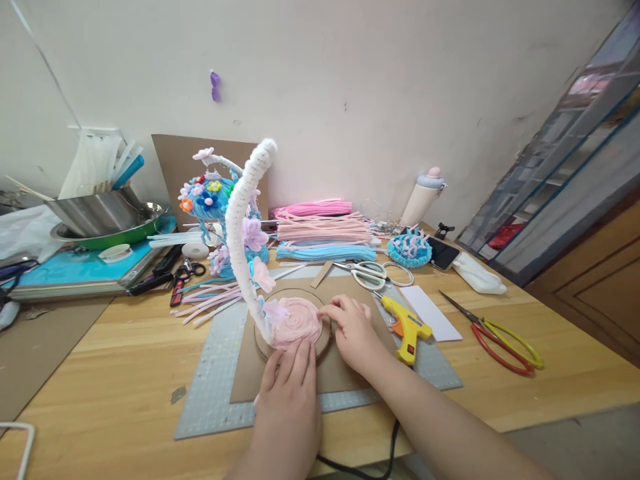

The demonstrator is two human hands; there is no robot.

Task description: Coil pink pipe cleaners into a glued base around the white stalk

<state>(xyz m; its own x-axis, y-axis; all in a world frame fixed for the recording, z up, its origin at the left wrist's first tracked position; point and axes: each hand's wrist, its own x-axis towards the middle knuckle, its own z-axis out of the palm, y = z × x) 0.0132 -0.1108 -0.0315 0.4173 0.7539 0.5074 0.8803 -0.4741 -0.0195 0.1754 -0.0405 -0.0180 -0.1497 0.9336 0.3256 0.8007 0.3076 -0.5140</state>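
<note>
A round pink coil of fuzzy stems [299,321] lies inside a thin ring on a brown cardboard sheet [245,383]. From its left edge rises a curved white fuzzy stalk [240,220] with lilac and pink flowers. My left hand [290,387] rests at the coil's near edge, fingers stretched out and lying on it. My right hand [353,327] is at the coil's right side, its index finger reaching to the edge and the other fingers curled; whether it pinches anything is hidden.
Right of the cardboard lie a yellow glue gun [409,328], a white card [431,313] and red-yellow scissors [505,347]. Pink and blue stem bundles [325,233] lie behind. A blue flowered piece [207,200] stands back left, near metal bowls [100,213]. A black cord [360,472] runs in front.
</note>
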